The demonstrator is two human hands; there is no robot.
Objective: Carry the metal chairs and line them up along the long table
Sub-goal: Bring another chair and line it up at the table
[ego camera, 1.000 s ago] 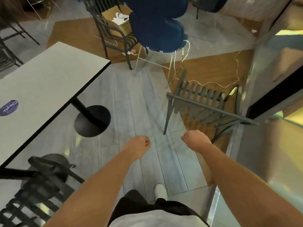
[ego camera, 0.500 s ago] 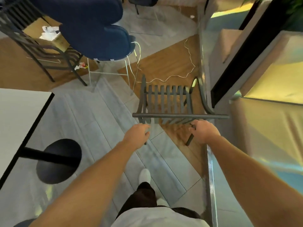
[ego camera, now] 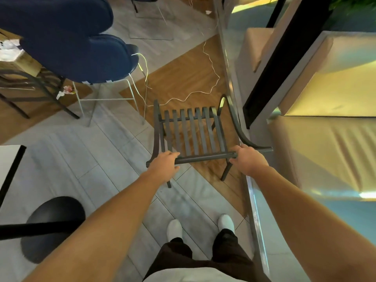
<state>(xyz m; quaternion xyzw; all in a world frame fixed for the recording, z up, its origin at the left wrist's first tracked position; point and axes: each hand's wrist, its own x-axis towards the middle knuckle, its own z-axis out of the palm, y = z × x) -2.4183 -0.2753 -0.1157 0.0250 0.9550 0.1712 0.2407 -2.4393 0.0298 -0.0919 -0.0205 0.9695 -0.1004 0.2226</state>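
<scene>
Both hands on the top rail of a dark metal chair

The dark grey slatted metal chair stands on the floor just in front of the person, partly on the brown wood-pattern flooring and partly on the grey planks, close beside the silver metal strip that edges the tan cushioned bench on the right. The left hand has its fingers curled over the left end of the chair's top rail; the right hand grips the same rail near its right end, where the curved armrest joins. The chair's back legs touch the floor near the person's white shoes. A corner of the white table with a black edge shows at far left, its round black base below it, well apart from the chair. Beyond the chair a thin white cord trails across the wood flooring, and a dark blue padded seat on white wire legs stands at upper left
</scene>
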